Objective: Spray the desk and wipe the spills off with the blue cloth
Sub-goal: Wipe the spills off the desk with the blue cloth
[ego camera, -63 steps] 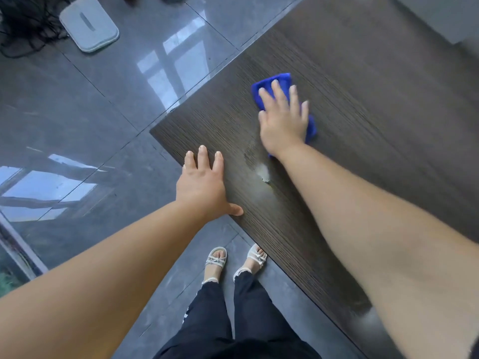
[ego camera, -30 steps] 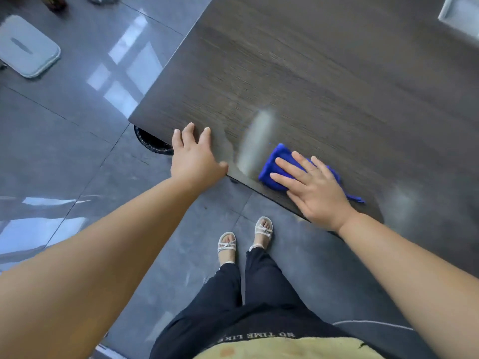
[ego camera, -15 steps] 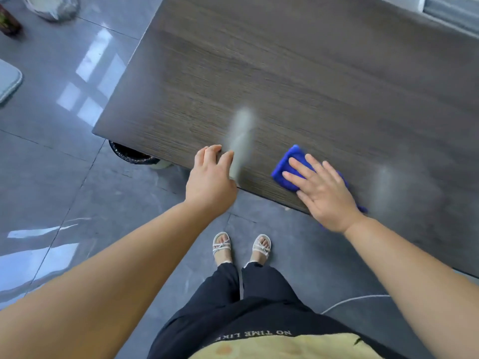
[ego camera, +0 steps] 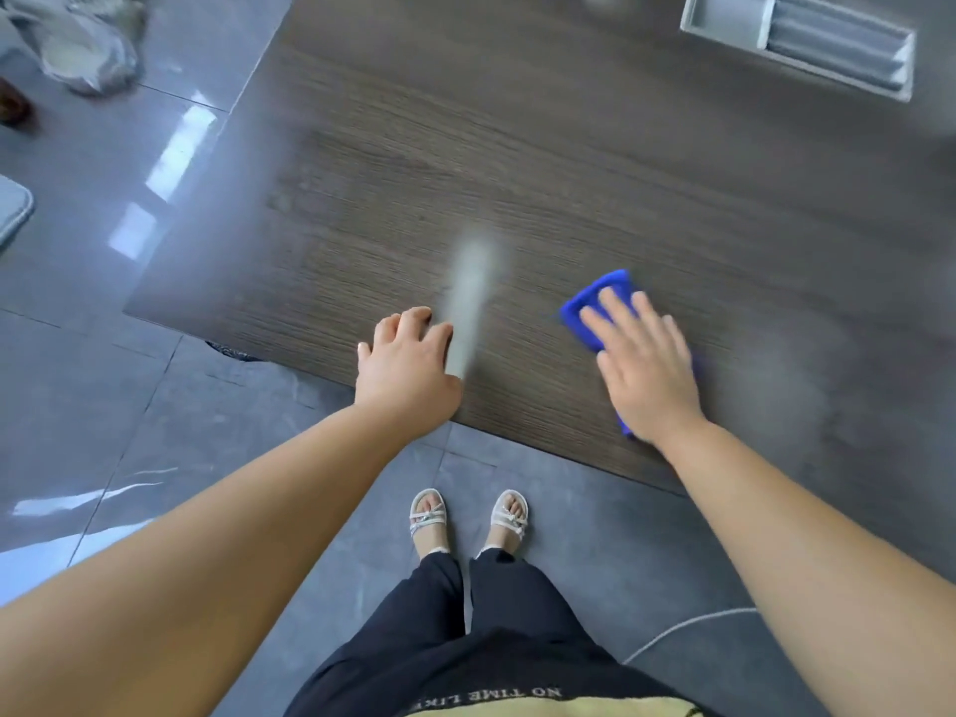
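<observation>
The right hand (ego camera: 646, 375) is pressing flat, fingers straight and spread, on the blue cloth (ego camera: 595, 297), which is lying on the dark wooden desk (ego camera: 517, 147) close to the tabletop's near edge. The left hand (ego camera: 408, 370) is resting on that same edge toward the near-left corner, fingers loosely bent and grasping nothing. A pale smeared streak (ego camera: 471, 292) is showing between the hands, just beside the left one. A grey recessed tray (ego camera: 796, 38) is sitting near the far-right corner.
</observation>
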